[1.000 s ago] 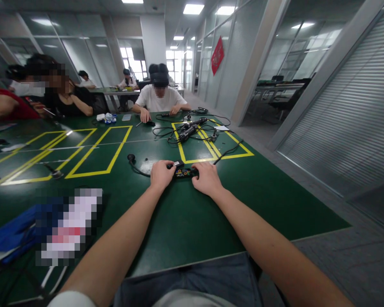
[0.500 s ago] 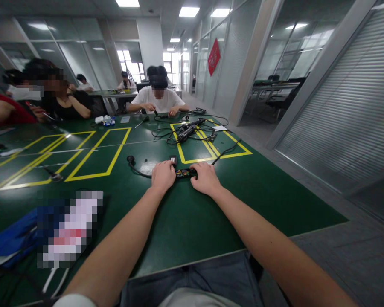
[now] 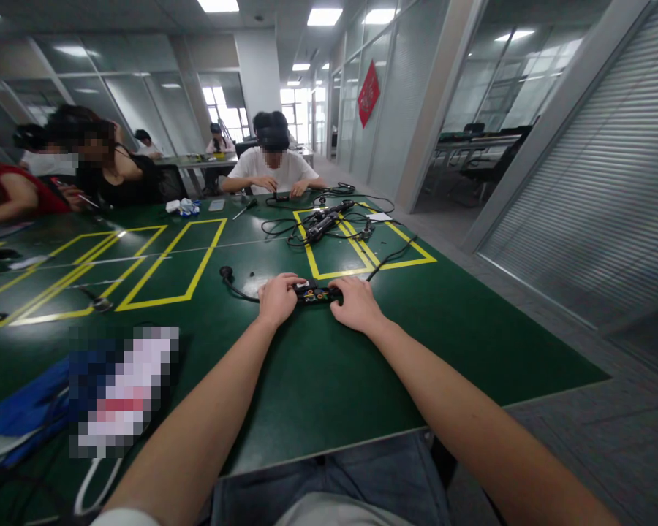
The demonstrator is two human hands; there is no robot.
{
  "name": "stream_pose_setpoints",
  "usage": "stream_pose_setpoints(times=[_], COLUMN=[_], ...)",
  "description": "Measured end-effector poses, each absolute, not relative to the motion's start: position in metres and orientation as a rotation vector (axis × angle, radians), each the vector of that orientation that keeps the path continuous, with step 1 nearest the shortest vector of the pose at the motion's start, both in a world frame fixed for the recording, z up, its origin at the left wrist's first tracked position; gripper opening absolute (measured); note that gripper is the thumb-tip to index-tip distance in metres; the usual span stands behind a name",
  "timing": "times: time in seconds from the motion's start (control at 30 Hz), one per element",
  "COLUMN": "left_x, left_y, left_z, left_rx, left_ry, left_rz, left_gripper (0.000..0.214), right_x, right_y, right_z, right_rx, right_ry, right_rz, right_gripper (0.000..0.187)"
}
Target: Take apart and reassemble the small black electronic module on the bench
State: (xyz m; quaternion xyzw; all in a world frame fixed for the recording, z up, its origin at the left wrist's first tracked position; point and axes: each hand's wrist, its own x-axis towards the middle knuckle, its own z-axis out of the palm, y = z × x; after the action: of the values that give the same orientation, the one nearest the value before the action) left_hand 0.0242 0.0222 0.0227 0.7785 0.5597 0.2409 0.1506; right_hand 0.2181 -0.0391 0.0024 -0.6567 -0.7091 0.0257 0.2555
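Observation:
Between my hands lies a long, narrow black corded device (image 3: pixel 314 295), its housing open and small coloured parts showing inside. My left hand (image 3: pixel 278 298) is closed around its left end, fingertips partly hidden. Along the device's far edge, by my left fingers, is a small black piece with a white label (image 3: pixel 308 283); whether my fingers grip it is unclear. My right hand (image 3: pixel 356 302) is closed on the right end, thumb and fingers bent around it. A cord runs left from the device to a round black plug (image 3: pixel 226 272), and another cord (image 3: pixel 392 257) runs off behind my right hand.
Ahead on the green table (image 3: pixel 471 351), tangled black cables and devices (image 3: pixel 329 220) lie over yellow tape outlines. A screwdriver (image 3: pixel 245 208) lies farther back. A blue bag (image 3: pixel 33 394) sits front left. A person (image 3: pixel 274 164) works across the table; others sit at left.
The labelled black piece, which stood out beyond the device, now lies close along its far edge. My left fingers have shifted over towards it. My right hand stays on the right end.

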Motion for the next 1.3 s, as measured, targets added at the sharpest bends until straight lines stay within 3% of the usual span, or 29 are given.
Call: stream_pose_setpoints(times=[0.5,0.7,0.9,1.3], left_x=[0.02,0.024,0.027,0.02], left_y=[0.036,0.026,0.012,0.014], left_z=[0.009,0.008,0.013,0.016], left_rx=[2.065,2.495,2.803,2.782], left_ry=[1.76,1.323,0.856,0.959], left_rz=[0.883,1.187,0.936,0.741], left_gripper=[0.035,0.036,0.04,0.045], right_x=[0.22,0.222,0.228,0.231], right_y=[-0.038,-0.034,-0.028,-0.027], right_z=[0.003,0.0,-0.003,-0.002], right_rx=[-1.773,-1.755,-1.729,-1.636], right_ry=[-1.913,-1.835,-1.721,-1.773], right_rz=[0.11,0.161,0.227,0.286], right_gripper=[0.036,0.035,0.042,0.054])
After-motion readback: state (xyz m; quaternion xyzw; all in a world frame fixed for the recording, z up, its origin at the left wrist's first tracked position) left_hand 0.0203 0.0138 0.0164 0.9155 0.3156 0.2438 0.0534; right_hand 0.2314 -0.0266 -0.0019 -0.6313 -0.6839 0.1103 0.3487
